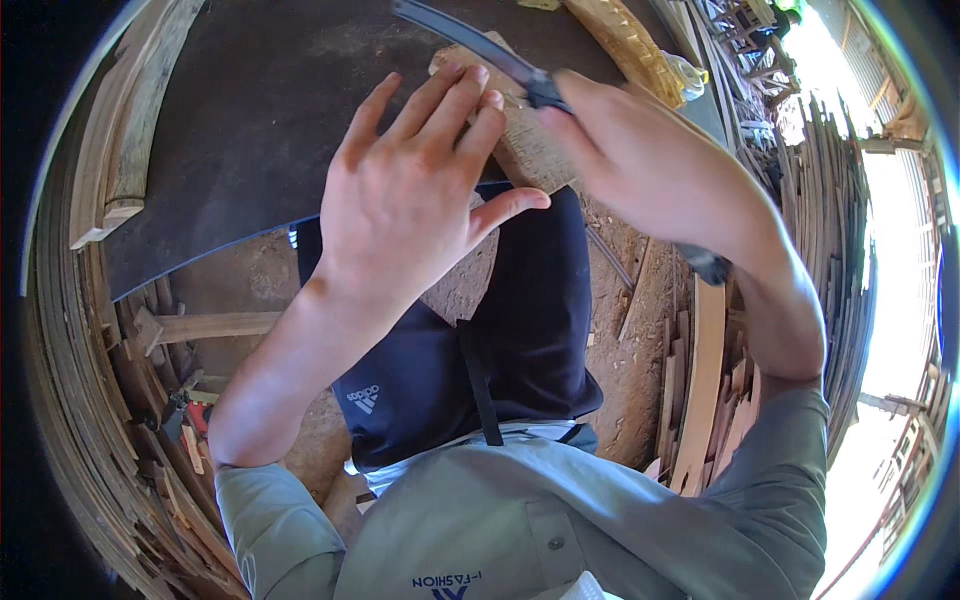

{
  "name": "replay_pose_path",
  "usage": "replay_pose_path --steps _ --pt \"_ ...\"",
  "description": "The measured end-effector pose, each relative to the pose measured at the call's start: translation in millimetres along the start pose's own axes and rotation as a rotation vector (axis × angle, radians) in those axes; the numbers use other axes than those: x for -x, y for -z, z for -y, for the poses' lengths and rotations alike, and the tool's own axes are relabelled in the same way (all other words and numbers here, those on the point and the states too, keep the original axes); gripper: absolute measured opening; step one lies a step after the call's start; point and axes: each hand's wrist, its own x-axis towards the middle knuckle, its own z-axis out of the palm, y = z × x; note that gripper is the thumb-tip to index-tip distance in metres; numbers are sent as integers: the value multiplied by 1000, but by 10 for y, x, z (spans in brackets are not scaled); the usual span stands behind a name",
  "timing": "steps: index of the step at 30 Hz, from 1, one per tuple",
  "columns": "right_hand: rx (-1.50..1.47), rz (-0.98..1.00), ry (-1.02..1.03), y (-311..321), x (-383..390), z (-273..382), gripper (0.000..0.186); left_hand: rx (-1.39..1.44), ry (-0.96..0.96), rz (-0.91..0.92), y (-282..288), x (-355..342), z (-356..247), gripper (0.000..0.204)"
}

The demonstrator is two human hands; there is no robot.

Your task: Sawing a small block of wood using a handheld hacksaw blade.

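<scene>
One dark, smooth, scuffed tabletop (pixel 250 100) spreads before me, with one long, squared, rough-grained timber (pixel 140 130) on its left, cut off by the view's top edge. Of my two hands, the left hand (pixel 410 170) fans its fingers wide, thumb stuck out, over one pale wooden piece (pixel 535 140) at the tabletop's near edge, partly hidden, while the right hand (pixel 640 150) wraps round one slim, grey-bladed tool (pixel 470 40), covering most of its grip; whether blade meets wood I can't tell.
</scene>
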Motion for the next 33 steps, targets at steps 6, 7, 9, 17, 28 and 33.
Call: replay_pose_path --steps 6,7,9,17,28,33 --pt "-2 84 -60 70 -34 -9 28 2 -21 -12 -24 -37 -12 78" --pt "-2 116 -78 37 -120 43 27 3 -25 -10 -16 -30 1 78" --pt "33 84 4 2 -66 47 25 -20 -16 -1 1 2 29 79" --pt "101 -98 150 -92 -31 -75 27 7 -45 -46 6 -22 -8 72" --pt "135 -38 189 -96 -107 -93 25 -67 -92 -2 104 -43 -20 72" --pt "13 -36 18 272 771 -182 25 -80 -62 22 86 -128 -90 69"
